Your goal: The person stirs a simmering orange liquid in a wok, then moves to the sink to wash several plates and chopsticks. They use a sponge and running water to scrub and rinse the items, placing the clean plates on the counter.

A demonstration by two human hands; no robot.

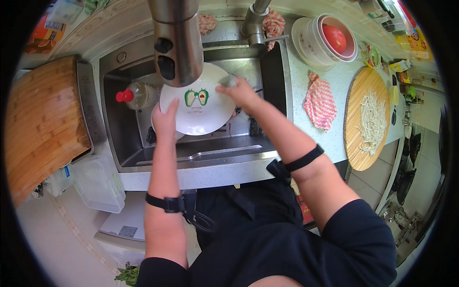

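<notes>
A white plate with a green avocado-like print (200, 118) is held over the steel sink (123, 152). My left hand (165, 120) grips its left edge, thumb on the upper face. My right hand (238, 93) is at the plate's upper right, with a greyish scrubber or cloth (232, 81) partly hidden under its fingers. Beneath the plate, part of another white dish (179, 135) shows. A clear bottle with a red cap (138, 96) stands in the sink, left of the plate. Dark scouring pads (255, 127) lie on the sink's floor.
The faucet's steel spray head (179, 46) hangs close above the plate. Stacked bowls (312, 45), a pink-and-white cloth (321, 102) and a round board with noodles (353, 136) are at the right. A wooden cutting board (46, 125) and clear plastic containers (98, 183) are at the left.
</notes>
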